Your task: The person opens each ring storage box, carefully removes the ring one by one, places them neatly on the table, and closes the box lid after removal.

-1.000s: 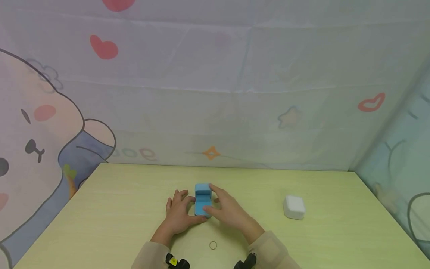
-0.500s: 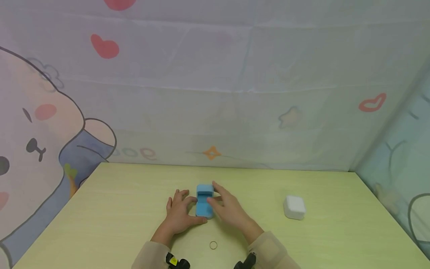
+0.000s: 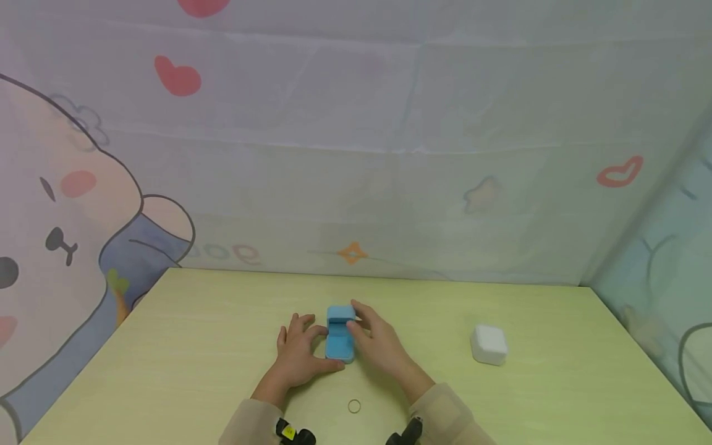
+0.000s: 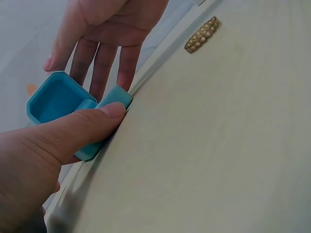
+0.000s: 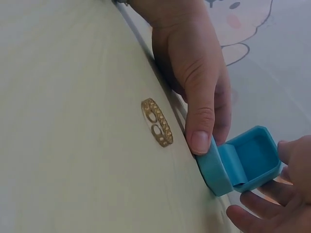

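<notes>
A light blue ring box (image 3: 340, 347) stands on the table with its lid raised, its inside showing no ring. My left hand (image 3: 298, 356) holds the base from the left, the thumb (image 4: 92, 124) lying along the front. On the other side, my right hand (image 3: 380, 346) has its thumb at the lid's edge and its fingers behind the lid (image 5: 260, 158). The right fingertips are partly hidden by the box in the left wrist view. Nearer the person lies a gold-coloured ring (image 3: 354, 406); its patterned band (image 5: 158, 122) shows in the right wrist view.
A white rounded box (image 3: 489, 345) stands to the right on the pale yellow table (image 3: 222, 309). Behind the table hangs a printed cloth (image 3: 345, 123), with another at the right side. Black wrist cameras (image 3: 296, 432) sit at both sleeves.
My right thumb has moved up from the box's base to the lid's right edge. The left hand keeps its hold, and ring and white box stay put.
</notes>
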The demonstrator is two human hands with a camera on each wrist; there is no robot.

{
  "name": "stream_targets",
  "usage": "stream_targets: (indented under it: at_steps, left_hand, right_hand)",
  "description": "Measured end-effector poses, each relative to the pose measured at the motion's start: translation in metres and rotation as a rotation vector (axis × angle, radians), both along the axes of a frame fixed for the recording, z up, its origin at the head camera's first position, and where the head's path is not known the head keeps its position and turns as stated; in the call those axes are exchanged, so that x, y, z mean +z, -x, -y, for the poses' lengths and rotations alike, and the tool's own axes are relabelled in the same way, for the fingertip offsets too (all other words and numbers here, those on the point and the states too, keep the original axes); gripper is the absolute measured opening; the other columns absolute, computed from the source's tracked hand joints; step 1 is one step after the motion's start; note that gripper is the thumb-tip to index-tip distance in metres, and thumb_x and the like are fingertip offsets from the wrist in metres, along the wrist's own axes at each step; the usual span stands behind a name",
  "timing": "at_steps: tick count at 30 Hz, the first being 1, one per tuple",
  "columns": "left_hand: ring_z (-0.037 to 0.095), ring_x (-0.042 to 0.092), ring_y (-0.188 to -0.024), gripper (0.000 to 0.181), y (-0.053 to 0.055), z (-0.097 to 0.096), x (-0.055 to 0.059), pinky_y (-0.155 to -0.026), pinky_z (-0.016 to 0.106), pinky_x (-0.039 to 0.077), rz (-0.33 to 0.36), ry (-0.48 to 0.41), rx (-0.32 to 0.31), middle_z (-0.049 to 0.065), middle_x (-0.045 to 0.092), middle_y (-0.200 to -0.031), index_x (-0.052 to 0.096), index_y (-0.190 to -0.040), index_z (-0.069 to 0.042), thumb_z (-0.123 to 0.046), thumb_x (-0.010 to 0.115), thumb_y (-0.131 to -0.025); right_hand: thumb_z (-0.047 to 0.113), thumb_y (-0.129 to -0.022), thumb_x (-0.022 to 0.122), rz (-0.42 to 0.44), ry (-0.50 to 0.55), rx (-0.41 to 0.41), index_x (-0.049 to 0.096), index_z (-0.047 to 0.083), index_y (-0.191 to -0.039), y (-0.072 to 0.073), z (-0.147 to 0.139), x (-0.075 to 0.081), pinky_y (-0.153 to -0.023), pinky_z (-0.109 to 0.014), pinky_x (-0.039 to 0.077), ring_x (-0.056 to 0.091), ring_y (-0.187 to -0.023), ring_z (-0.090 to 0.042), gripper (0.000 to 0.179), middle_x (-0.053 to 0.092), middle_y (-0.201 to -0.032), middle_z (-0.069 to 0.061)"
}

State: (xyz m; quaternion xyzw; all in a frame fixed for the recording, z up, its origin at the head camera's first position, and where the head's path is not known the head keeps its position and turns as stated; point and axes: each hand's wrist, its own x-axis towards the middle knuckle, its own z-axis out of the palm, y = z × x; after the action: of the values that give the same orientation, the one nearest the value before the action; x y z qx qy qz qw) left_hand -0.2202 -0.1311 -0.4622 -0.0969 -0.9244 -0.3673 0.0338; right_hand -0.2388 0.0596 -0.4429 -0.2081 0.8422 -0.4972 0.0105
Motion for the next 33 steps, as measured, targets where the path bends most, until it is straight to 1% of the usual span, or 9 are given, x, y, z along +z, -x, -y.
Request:
stream_targets:
  at_steps: [2,5,9,12,15,20,22,28,33]
  left_hand:
    - [0.051,0.006,-0.141,0.062,0.0002,-0.0001,0.0,-0.109,0.066,0.0,0.001,0.0,0.003,0.023,0.033,-0.145,0.063,-0.113,-0.008,-0.043,0.084,-0.065]
    - [0.051,0.005,-0.141,0.062,-0.0001,-0.0009,0.0008,-0.109,0.066,0.0,0.005,-0.004,0.004,0.023,0.033,-0.145,0.063,-0.112,-0.009,-0.043,0.084,-0.065]
    - [0.051,0.006,-0.141,0.061,-0.0007,-0.0019,0.0016,-0.109,0.066,0.0,0.006,-0.006,0.005,0.023,0.033,-0.145,0.063,-0.111,-0.009,-0.042,0.084,-0.065]
    - [0.051,0.006,-0.141,0.06,-0.0009,-0.0026,0.0015,-0.109,0.066,0.0,0.004,-0.004,0.002,0.023,0.034,-0.145,0.063,-0.111,-0.009,-0.042,0.085,-0.065]
    - [0.051,0.007,-0.141,0.06,-0.0011,-0.003,0.0012,-0.109,0.067,0.0,0.0,-0.004,-0.001,0.023,0.034,-0.145,0.063,-0.111,-0.009,-0.042,0.085,-0.065]
    - [0.05,0.006,-0.142,0.059,-0.0009,-0.0028,-0.0003,-0.109,0.065,-0.001,0.004,-0.004,0.0,0.023,0.033,-0.145,0.063,-0.11,-0.01,-0.043,0.084,-0.065]
    - [0.05,0.006,-0.142,0.059,-0.0012,-0.0028,-0.0006,-0.109,0.065,-0.001,0.002,-0.005,-0.002,0.023,0.033,-0.145,0.063,-0.109,-0.01,-0.043,0.084,-0.065]
    - [0.051,0.006,-0.141,0.058,-0.0022,-0.0036,0.0002,-0.109,0.066,-0.001,-0.002,-0.012,-0.01,0.024,0.033,-0.144,0.063,-0.108,-0.01,-0.042,0.084,-0.065]
    - [0.05,0.005,-0.142,0.059,-0.0017,-0.0033,0.0007,-0.109,0.065,-0.001,0.005,-0.01,-0.011,0.023,0.033,-0.145,0.063,-0.11,-0.01,-0.042,0.084,-0.065]
  right_hand:
    - [0.033,-0.1,0.046,-0.01,0.01,-0.022,0.038,0.009,-0.144,0.0017,0.0016,-0.0011,-0.099,-0.052,0.044,0.054,-0.121,-0.037,0.05,0.046,-0.143,-0.017]
    - [0.03,-0.1,0.047,-0.023,0.039,-0.072,0.047,0.008,-0.138,0.0038,0.0041,-0.002,-0.098,-0.051,0.045,0.055,-0.12,-0.036,0.044,0.051,-0.138,-0.016]
    - [0.028,-0.098,0.05,-0.012,0.107,-0.145,0.058,0.007,-0.128,0.0051,0.0071,-0.002,-0.1,-0.049,0.044,0.055,-0.121,-0.032,0.037,0.059,-0.131,-0.013]
    - [0.027,-0.097,0.054,-0.008,0.148,-0.169,0.061,0.006,-0.123,0.0053,0.0082,-0.0012,-0.1,-0.047,0.044,0.056,-0.119,-0.031,0.034,0.062,-0.125,-0.013]
    - [0.026,-0.096,0.056,-0.007,0.167,-0.177,0.062,0.004,-0.12,0.0054,0.0084,-0.0003,-0.098,-0.046,0.046,0.059,-0.115,-0.031,0.033,0.064,-0.12,-0.014]
    - [0.026,-0.094,0.058,0.04,0.209,-0.169,0.062,0.003,-0.118,0.0058,0.0078,-0.0004,-0.085,-0.037,0.054,0.061,-0.109,-0.029,0.033,0.066,-0.117,-0.015]
    - [0.025,-0.094,0.059,0.052,0.227,-0.163,0.062,0.002,-0.119,0.0057,0.0075,-0.0005,-0.082,-0.036,0.055,0.061,-0.109,-0.03,0.034,0.065,-0.116,-0.016]
    - [0.023,-0.095,0.057,0.051,0.199,-0.162,0.06,0.0,-0.124,0.0066,0.0077,-0.0005,-0.095,-0.044,0.049,0.059,-0.113,-0.032,0.037,0.063,-0.121,-0.017]
    - [0.021,-0.095,0.058,0.058,0.186,-0.169,0.061,0.0,-0.122,0.0069,0.008,0.0009,-0.095,-0.045,0.049,0.059,-0.113,-0.032,0.034,0.064,-0.119,-0.017]
